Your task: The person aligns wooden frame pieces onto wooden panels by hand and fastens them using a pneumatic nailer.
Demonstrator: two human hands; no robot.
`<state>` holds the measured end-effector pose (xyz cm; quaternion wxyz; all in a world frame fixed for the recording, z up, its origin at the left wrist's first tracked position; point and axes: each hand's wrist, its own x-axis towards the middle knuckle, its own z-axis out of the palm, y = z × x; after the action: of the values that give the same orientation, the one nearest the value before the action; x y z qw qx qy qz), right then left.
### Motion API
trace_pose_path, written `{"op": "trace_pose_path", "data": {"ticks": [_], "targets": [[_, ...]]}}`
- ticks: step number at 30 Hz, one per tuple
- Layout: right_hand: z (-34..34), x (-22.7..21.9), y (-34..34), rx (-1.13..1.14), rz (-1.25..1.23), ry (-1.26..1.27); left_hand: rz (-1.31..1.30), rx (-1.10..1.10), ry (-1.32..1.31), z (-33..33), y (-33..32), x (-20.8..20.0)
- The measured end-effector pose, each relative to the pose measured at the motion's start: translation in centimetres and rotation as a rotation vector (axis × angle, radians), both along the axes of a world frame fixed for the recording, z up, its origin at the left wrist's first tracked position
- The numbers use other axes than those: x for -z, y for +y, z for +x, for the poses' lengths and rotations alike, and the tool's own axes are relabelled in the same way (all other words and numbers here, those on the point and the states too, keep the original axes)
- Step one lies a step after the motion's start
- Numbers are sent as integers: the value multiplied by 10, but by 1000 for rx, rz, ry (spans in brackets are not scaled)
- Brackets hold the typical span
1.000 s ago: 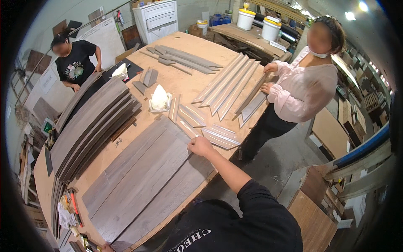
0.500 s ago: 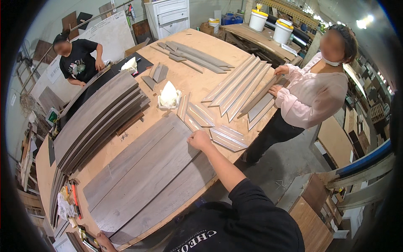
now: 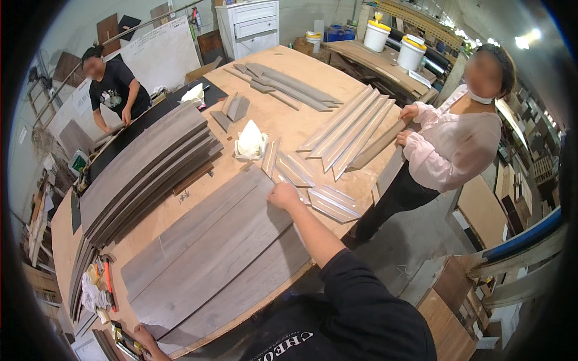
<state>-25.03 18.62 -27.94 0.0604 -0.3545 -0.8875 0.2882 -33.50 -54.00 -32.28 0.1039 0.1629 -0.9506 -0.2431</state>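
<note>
Three long grey-brown wood planks lie side by side on the table in front of me. My right hand (image 3: 283, 197) is closed on the far right end of the middle plank (image 3: 211, 240). At that plank's near left end, my left hand (image 3: 144, 336) grips the corner, its fingers partly hidden. Beyond it rests the far plank (image 3: 186, 219), and a dark gap separates it from the near plank (image 3: 241, 289). Short strips with pale glue-like lines (image 3: 331, 201) sit just past my right hand.
A tall stack of grey-brown planks (image 3: 144, 159) stands at the left. White crumpled cloth (image 3: 250, 143) sits mid-table. An orange-handled hammer (image 3: 109, 283) lies near the left edge. One co-worker (image 3: 469, 126) handles strips at the right; another (image 3: 117, 90) works at the far left.
My hands keep their hold on the middle plank's ends, while the view shifts slightly. At the right, the co-worker's strips have moved; the far-left co-worker's arms have shifted.
</note>
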Motion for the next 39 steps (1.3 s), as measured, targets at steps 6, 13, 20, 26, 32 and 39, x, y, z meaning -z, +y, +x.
{"op": "trace_pose_path", "data": {"ticks": [6, 13, 20, 26, 32, 39], "targets": [[-1, -1, 14, -70, -7, -43, 65, 126, 110, -21, -13, 21], [-23, 10, 14, -135, -27, -6, -31, 41, 130, -20, -67, 73], [-26, 28, 52, -388, 196, -163, -95, -203, 54, 21, 33, 3], [-32, 10, 65, -450, 1, -150, 221, -333, 107, 47, 60, -23], [-26, -5, 54, -220, -184, -189, 283, -82, 16, 111, 40, -48], [-9, 4, 69, -269, 48, -366, 256, -64, 24, 113, 33, -29]]}}
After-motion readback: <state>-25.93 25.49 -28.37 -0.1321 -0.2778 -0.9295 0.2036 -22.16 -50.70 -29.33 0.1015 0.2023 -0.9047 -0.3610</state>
